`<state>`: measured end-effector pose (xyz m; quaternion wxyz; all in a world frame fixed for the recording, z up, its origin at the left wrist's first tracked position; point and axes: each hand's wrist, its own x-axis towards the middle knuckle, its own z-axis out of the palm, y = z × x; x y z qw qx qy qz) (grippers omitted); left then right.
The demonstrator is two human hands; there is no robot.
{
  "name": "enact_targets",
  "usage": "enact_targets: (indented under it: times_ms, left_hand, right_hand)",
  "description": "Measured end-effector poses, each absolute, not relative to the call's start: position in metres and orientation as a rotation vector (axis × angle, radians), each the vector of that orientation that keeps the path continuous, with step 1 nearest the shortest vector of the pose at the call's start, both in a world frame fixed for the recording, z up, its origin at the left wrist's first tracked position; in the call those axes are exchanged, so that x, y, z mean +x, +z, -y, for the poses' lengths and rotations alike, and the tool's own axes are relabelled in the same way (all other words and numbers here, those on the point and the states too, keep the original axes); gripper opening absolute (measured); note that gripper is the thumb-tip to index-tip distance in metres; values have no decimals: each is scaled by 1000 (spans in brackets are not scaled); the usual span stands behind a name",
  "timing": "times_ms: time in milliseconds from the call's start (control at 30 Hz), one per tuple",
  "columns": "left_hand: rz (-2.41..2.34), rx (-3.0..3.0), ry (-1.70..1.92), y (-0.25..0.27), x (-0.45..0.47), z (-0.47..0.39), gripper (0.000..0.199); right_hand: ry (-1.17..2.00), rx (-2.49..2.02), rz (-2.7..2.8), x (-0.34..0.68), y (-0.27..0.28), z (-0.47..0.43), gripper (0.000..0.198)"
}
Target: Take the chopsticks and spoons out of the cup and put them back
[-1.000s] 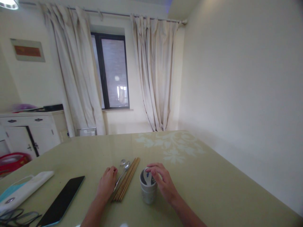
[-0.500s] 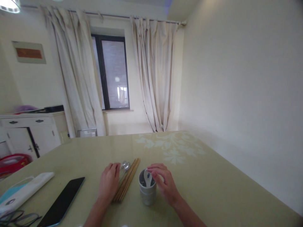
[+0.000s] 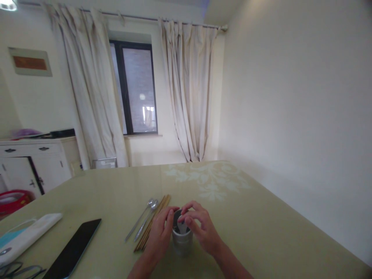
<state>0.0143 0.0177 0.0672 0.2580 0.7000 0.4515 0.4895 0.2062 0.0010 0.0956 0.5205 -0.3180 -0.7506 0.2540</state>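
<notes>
A grey cylindrical cup stands upright on the table between my hands. Inside it is a white spoon, its upper end partly covered by my fingers. My right hand curls over the cup from the right, with thumb and fingers closed around the spoon's top. Against the cup's left rim rests my left hand, fingers stretched out and nothing seen in them. Left of that hand lie several wooden chopsticks, partly hidden by it. Two metal spoons lie beside the chopsticks.
A black phone or tablet lies to the left on the glossy green table. Further left are a white oblong device, a light blue item and a dark cable. A wall borders the table's right side.
My left hand has moved right, from beside the metal spoons to the cup's left rim, uncovering the spoons' handles. My right hand stays at the white spoon, its fingers slightly more curled.
</notes>
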Motion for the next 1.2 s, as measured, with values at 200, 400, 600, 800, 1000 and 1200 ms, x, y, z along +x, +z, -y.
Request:
enact_targets:
  times_ms: [200,400,600,800,1000,1200]
  left_hand:
    - [-1211,1880,1332,64,16,-17,52]
    - [-1236,1901,1323,67,18,-16,54]
    - [-1393,1891,1528,67,19,-12,58]
    - [-1409,2516,1607,61,4,-9,42]
    - [-1506,2447,1476,60,-8,-24,41]
    - [-2062,1940,1251,66,-67,-55,43]
  right_hand:
    - [525,-668,2013,210,105,10,36]
    - [410,-660,1860,222,104,4,35]
    - [243,-745,1577,234,106,1,41]
    - [348,-666,1730,206,94,16,50]
    - [402,-660,1819,196,90,21,54]
    - [386,-814,1659,197,85,6,42]
